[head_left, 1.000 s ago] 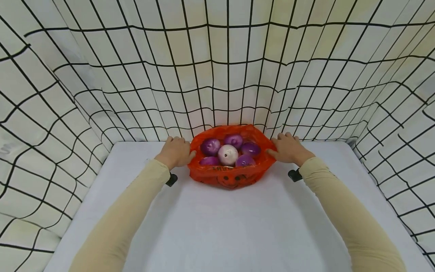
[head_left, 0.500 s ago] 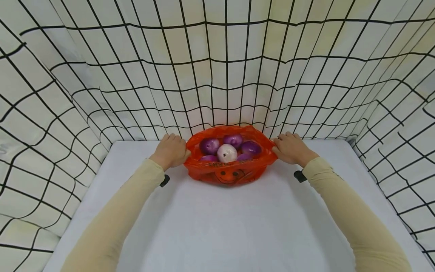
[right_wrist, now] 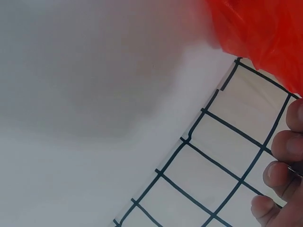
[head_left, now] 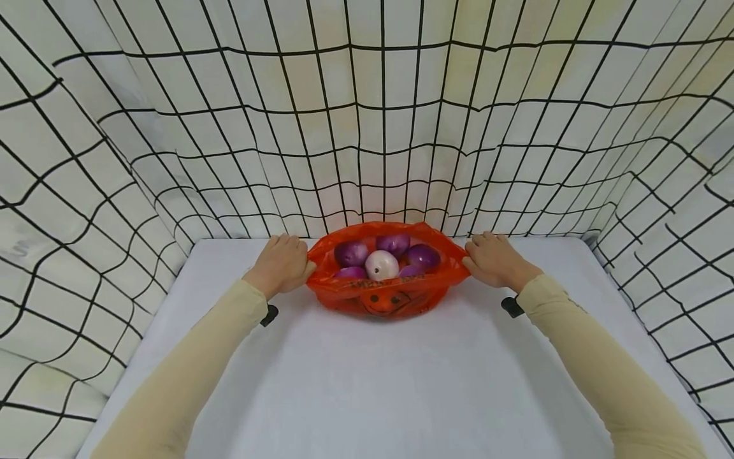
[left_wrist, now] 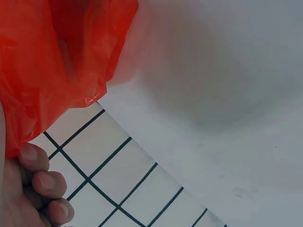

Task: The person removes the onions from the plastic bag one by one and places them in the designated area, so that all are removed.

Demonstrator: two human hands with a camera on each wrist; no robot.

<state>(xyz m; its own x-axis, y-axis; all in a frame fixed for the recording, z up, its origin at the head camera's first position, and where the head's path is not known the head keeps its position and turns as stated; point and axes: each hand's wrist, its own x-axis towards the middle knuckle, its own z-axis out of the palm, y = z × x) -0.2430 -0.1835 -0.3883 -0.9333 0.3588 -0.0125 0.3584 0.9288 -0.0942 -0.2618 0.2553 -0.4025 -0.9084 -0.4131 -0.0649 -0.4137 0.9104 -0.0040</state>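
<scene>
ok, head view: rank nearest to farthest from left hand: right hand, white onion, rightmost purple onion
From the left hand:
1. White onion: middle of the red bag
2. Rightmost purple onion: bag's right side
3. Right hand: gripping bag's right edge

The orange-red bag (head_left: 338, 302) is printed with a smiling face (head_left: 385, 302) and lettering (head_left: 362, 285) in black. Deep purple is shown by the onions (head_left: 424, 256), white by the dark-spotted bulb (head_left: 381, 265). White walls (head_left: 398, 131) are gridded in black; the table (head_left: 373, 382) is coloured white, the sleeves (head_left: 195, 363) beige.

Bright, even head view, soft shadows across the white table (head_left: 373, 382), wrist views dimmer — perhaps slightly blurred
</scene>
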